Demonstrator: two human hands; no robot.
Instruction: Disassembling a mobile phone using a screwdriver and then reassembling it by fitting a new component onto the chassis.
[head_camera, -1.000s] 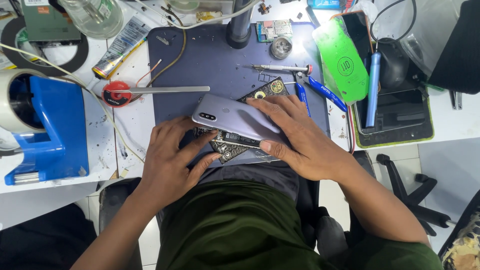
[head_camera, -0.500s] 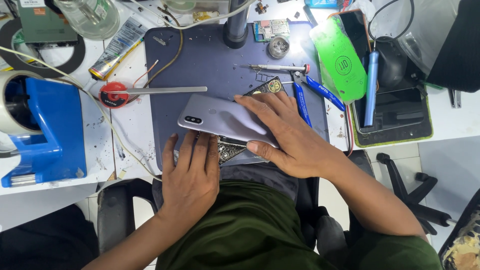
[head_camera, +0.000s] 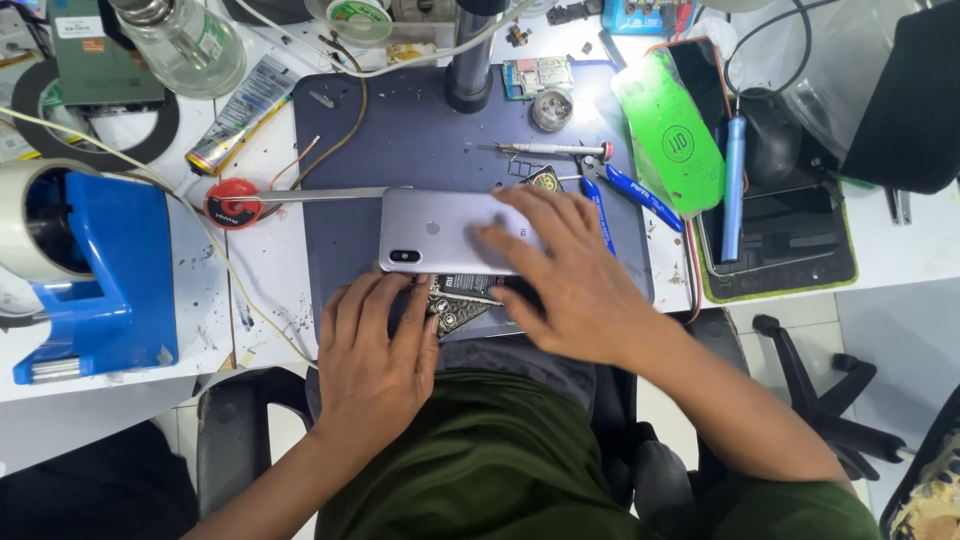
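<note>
A silver phone back cover (head_camera: 440, 230) lies flat and level on the dark blue work mat (head_camera: 400, 140), camera end to the left. My right hand (head_camera: 570, 275) rests palm down on its right half, fingers spread over it. My left hand (head_camera: 375, 345) lies flat at the mat's near edge, fingertips touching the cover's lower edge. Under both hands sits the opened phone body (head_camera: 455, 300), its dark circuit parts showing between them.
Blue-handled cutters (head_camera: 625, 195) and a thin screwdriver (head_camera: 550, 149) lie right of the cover. A red-handled flat tool (head_camera: 270, 200) lies to the left. A blue tape dispenser (head_camera: 90, 270), a green phone cover (head_camera: 675, 135), a glass bottle (head_camera: 185, 40) and cables surround the mat.
The silver cover has swung from tilted to level and shifted left over the phone body. My right hand flattened onto it; my left hand slid down to its lower edge.
</note>
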